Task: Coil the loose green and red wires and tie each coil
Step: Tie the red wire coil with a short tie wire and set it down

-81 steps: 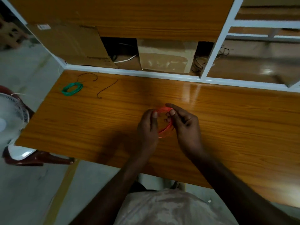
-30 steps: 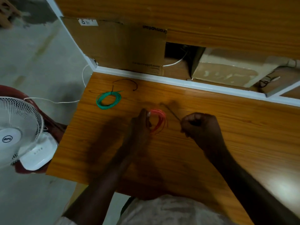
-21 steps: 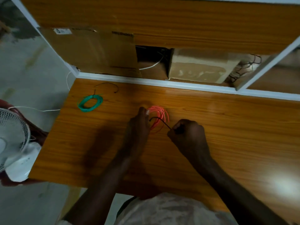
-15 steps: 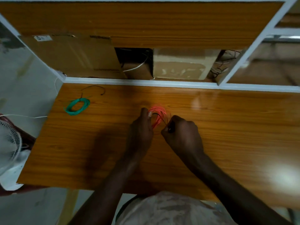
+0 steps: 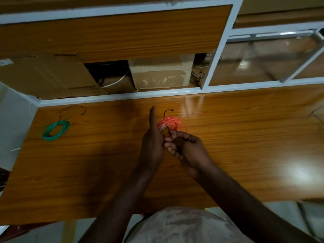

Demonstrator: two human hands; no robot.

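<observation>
Head view: nearest, both hands meet over the glossy orange wood worktop [image 5: 245, 141]. Left hand [image 5: 152, 144] pinches the coiled red wire [image 5: 172, 124], its index finger pointing away. Right hand [image 5: 185, 146], touching the coil's near side, is closed on a thin black tie [image 5: 167, 118] crossing it. Far left of the red coil lies the coiled green wire [image 5: 54, 130], another black tie [image 5: 75, 108] just behind.

red coil [image 5: 172, 124], green coil [image 5: 54, 130], black tie [image 5: 167, 118].
</observation>
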